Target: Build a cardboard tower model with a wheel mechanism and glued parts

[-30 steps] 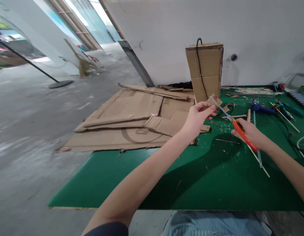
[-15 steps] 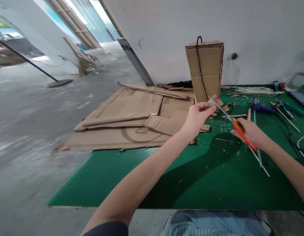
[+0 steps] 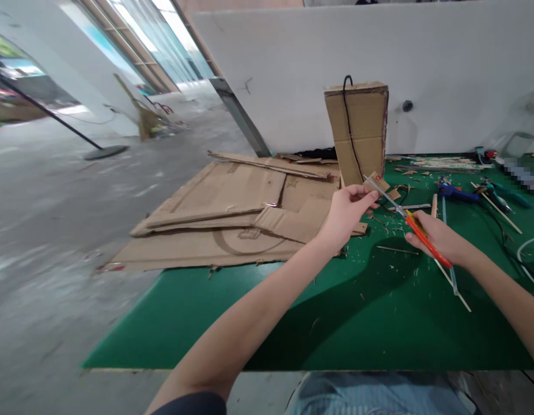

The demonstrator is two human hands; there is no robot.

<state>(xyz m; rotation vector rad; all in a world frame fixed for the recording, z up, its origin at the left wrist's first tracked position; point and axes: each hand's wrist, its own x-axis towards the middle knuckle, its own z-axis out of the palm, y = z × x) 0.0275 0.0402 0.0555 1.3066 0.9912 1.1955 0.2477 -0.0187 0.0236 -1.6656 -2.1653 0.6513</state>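
My right hand (image 3: 442, 233) is wrapped round the handles of a pair of scissors (image 3: 430, 245) with red-orange and yellow grips. Their metal blades point up and left, across a small piece of cardboard (image 3: 378, 181). That piece is pinched between the thumb and fingers of my left hand (image 3: 347, 212); its lower part is hidden by the fingers. Just behind stands a tall cardboard box (image 3: 364, 129) with a black cord (image 3: 351, 127) hanging down its front. Whether the blades are fully closed is too small to tell.
Flattened cardboard sheets (image 3: 232, 190) cover the left of the green table (image 3: 197, 323). Toward the right lie a blue glue gun (image 3: 459, 193), pliers (image 3: 495, 193), thin sticks (image 3: 454, 166) and a white cable (image 3: 523, 256). Cardboard scraps litter the middle. A white wall (image 3: 284, 75) closes the back.
The view has tilted up a little, showing more above the wall. Both hands keep nearly the same place, with the scissors still at the small cardboard piece.
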